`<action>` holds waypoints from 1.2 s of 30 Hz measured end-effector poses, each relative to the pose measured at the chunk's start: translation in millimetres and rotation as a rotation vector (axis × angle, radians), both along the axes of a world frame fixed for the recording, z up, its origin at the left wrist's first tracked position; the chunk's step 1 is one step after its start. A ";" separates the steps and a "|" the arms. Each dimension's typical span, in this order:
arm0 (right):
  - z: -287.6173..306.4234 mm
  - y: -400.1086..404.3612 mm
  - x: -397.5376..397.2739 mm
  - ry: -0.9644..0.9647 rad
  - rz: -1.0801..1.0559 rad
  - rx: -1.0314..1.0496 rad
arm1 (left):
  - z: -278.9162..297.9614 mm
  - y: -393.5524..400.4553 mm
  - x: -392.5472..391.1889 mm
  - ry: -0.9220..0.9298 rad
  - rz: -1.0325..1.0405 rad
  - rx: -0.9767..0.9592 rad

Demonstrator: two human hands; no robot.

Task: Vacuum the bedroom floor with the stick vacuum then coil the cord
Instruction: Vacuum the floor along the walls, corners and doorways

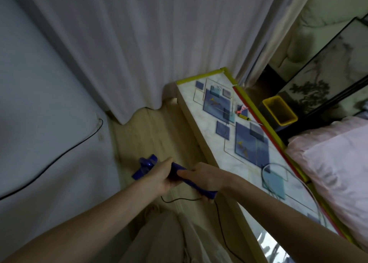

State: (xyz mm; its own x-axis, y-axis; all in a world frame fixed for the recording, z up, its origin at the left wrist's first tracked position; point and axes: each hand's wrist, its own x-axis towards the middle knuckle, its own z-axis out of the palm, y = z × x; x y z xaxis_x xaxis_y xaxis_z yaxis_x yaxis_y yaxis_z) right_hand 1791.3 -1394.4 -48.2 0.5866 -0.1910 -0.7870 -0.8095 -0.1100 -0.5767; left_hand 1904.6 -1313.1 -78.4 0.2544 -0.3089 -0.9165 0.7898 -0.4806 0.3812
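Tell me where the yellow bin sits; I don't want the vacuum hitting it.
In the head view, the yellow bin sits right of centre, on the far side of the patterned table, between it and the dark folding screen.

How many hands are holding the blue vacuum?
2. The left hand grips the blue vacuum farther down its stick, toward the head; the right hand grips nearer the cord end.

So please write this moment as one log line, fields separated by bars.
phase: vacuuming | left hand: grips stick vacuum | right hand: grips vacuum | cord: uncoiled, along wall | area: floor beside table
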 end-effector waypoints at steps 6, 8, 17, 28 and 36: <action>30.0 7.6 -15.5 0.079 -0.061 -0.023 | 11.6 3.7 -25.2 0.021 -0.066 -0.022; 30.5 11.5 -15.6 0.076 -0.077 -0.035 | 11.4 4.3 -24.9 -0.003 -0.080 0.000; -8.4 46.5 1.4 -0.056 -0.138 -0.066 | -20.6 22.9 3.6 -0.013 0.004 0.035; -47.8 47.4 43.2 0.007 -0.201 -0.066 | -57.1 20.3 51.7 -0.071 -0.016 -0.008; -11.6 18.7 -33.6 0.029 -0.301 -0.156 | -34.0 -14.7 -19.8 -0.028 -0.116 -0.053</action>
State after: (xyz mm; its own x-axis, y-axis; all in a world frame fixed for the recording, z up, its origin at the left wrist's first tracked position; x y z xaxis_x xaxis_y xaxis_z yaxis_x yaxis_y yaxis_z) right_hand 1757.7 -1375.7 -59.8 0.4631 -0.4714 -0.7505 -0.8351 0.0516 -0.5477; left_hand 1884.8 -1327.8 -112.4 0.2391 -0.3853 -0.8913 0.7187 -0.5470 0.4293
